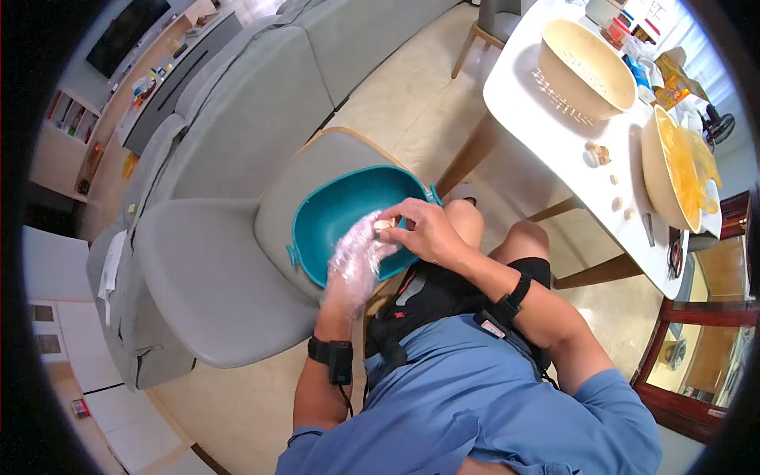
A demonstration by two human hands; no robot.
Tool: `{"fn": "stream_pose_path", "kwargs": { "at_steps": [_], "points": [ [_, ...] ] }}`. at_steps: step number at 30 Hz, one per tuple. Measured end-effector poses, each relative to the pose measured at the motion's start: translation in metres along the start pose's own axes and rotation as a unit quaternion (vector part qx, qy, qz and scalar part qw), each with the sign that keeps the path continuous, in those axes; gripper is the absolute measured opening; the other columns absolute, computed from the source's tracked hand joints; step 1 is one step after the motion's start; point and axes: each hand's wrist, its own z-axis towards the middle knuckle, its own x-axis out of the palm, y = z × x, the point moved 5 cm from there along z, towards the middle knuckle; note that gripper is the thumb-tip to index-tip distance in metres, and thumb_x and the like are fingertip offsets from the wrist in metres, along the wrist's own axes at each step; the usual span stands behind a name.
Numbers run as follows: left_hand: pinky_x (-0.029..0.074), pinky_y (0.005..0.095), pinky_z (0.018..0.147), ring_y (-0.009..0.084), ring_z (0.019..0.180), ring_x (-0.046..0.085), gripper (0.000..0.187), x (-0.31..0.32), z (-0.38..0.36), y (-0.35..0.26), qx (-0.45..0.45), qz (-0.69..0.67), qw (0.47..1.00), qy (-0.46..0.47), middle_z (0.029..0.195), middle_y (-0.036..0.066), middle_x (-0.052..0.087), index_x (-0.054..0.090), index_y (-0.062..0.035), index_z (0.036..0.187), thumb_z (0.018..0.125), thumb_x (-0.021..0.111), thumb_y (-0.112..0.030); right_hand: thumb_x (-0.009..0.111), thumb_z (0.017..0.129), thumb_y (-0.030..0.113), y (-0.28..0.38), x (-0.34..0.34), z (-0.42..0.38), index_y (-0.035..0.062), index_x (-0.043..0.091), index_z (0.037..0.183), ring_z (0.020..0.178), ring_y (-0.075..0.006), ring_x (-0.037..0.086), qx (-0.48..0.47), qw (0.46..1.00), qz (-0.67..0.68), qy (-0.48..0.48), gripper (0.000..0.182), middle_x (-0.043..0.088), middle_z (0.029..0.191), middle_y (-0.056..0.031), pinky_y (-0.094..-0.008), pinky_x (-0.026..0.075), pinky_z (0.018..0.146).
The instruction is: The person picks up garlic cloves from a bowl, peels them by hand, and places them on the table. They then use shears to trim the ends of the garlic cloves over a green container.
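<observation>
A small whitish piece that looks like a garlic clove [384, 226] is pinched between the fingertips of both hands. My left hand [355, 260] wears a clear, crinkled plastic glove, its fingers closed at the piece. Bare and closed from the other side, my right hand [427, 229] grips it with thumb and fingers. Below both hands, a teal basin [336, 207] with clip handles rests on a grey chair [226, 273]. My left hand partly covers the basin's near side.
At the right, a white table [546, 131] bears a beige colander [586, 75], a beige basin [661, 178] with a yellow plastic bag [690, 170], a garlic bulb [598, 153], several loose cloves [617, 203], a knife [649, 229] and scissors [675, 253]. A grey sofa [253, 103] stands behind the chair.
</observation>
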Motion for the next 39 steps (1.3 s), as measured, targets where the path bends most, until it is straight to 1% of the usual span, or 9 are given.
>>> {"fn": "stream_pose_path", "kwargs": {
  "at_steps": [3,5,7,11,16,24,29,32,39],
  "points": [
    [0.058,0.0324,0.092,0.0212,0.107,0.069,0.044,0.0,-0.007,0.001,0.064,0.122,0.989,-0.059,0.128,0.017,0.067,0.055,0.0088,0.141,0.105,0.061,-0.015,0.085,0.083,0.02,-0.004,-0.001,-0.002,0.0105,0.08,0.108,0.081,-0.0276,0.069,0.012,1.0,0.002,-0.009,0.027,0.073,0.092,-0.0129,-0.0379,0.055,0.073],
    [0.058,0.0319,0.091,0.0207,0.107,0.069,0.042,-0.006,-0.004,0.002,0.08,0.159,0.98,-0.088,0.127,0.017,0.068,0.057,0.0092,0.139,0.103,0.063,-0.013,0.085,0.083,0.019,-0.008,-0.003,0.003,0.0095,0.08,0.107,0.082,-0.0277,0.07,0.063,0.997,0.018,0.027,0.027,0.074,0.093,-0.0131,-0.0374,0.055,0.074],
    [0.058,0.0302,0.089,0.0198,0.105,0.069,0.04,-0.012,0.0,0.001,0.091,0.163,0.974,-0.132,0.123,0.016,0.07,0.061,0.01,0.134,0.099,0.069,-0.008,0.084,0.084,0.021,-0.013,-0.004,0.009,0.0092,0.08,0.106,0.082,-0.0289,0.07,0.012,0.999,0.021,0.026,0.026,0.073,0.093,-0.0141,-0.0384,0.056,0.075],
    [0.058,0.0306,0.089,0.0186,0.105,0.069,0.041,-0.006,-0.004,-0.008,0.091,0.234,0.959,-0.134,0.121,0.014,0.071,0.062,0.0093,0.133,0.1,0.07,-0.015,0.081,0.089,0.023,-0.02,0.0,0.011,0.0073,0.079,0.103,0.082,-0.0302,0.069,-0.095,0.995,-0.01,0.03,0.021,0.073,0.091,-0.0131,-0.0402,0.055,0.073],
    [0.052,0.0312,0.099,0.0184,0.114,0.065,0.045,-0.001,-0.006,-0.006,0.018,0.232,0.966,-0.116,0.129,0.013,0.068,0.062,0.0074,0.135,0.101,0.068,-0.023,0.067,0.095,0.019,-0.027,0.008,0.009,0.0008,0.073,0.095,0.085,-0.0385,0.07,-0.107,0.993,0.003,0.046,0.019,0.071,0.088,-0.0187,-0.0455,0.056,0.076],
    [0.05,0.0279,0.087,0.0135,0.099,0.063,0.041,-0.01,0.002,0.003,0.03,0.203,0.974,-0.095,0.115,0.007,0.069,0.062,0.0042,0.13,0.098,0.073,-0.019,0.065,0.089,0.02,-0.034,0.012,0.011,-0.0004,0.07,0.092,0.079,-0.0373,0.071,0.028,0.991,0.067,0.112,0.021,0.072,0.084,-0.0193,-0.0442,0.056,0.072],
    [0.049,0.0277,0.083,0.0115,0.094,0.06,0.039,-0.007,0.002,-0.002,0.026,0.218,0.971,-0.091,0.111,0.004,0.068,0.063,0.0024,0.127,0.096,0.076,-0.019,0.063,0.09,0.022,-0.037,0.023,0.012,-0.0007,0.067,0.092,0.079,-0.0406,0.07,0.03,0.991,0.07,0.109,0.023,0.071,0.083,-0.0213,-0.047,0.055,0.072],
    [0.048,0.028,0.081,0.011,0.091,0.059,0.037,-0.003,-0.002,-0.004,0.062,0.255,0.954,-0.144,0.108,0.002,0.067,0.065,0.0013,0.124,0.096,0.076,-0.019,0.055,0.091,0.025,-0.04,0.032,0.015,-0.0012,0.065,0.093,0.085,-0.0506,0.067,-0.013,0.998,0.03,0.058,0.028,0.067,0.086,-0.0303,-0.0565,0.053,0.075],
    [0.048,0.0269,0.077,0.0107,0.087,0.058,0.034,-0.019,0.0,0.0,0.076,0.201,0.966,-0.142,0.104,0.002,0.067,0.064,0.0011,0.124,0.097,0.074,-0.017,0.054,0.095,0.023,-0.043,0.045,0.021,-0.001,0.065,0.1,0.091,-0.0486,0.068,0.042,0.991,0.087,0.092,0.027,0.07,0.092,-0.0261,-0.0526,0.054,0.08]
  ]
}}
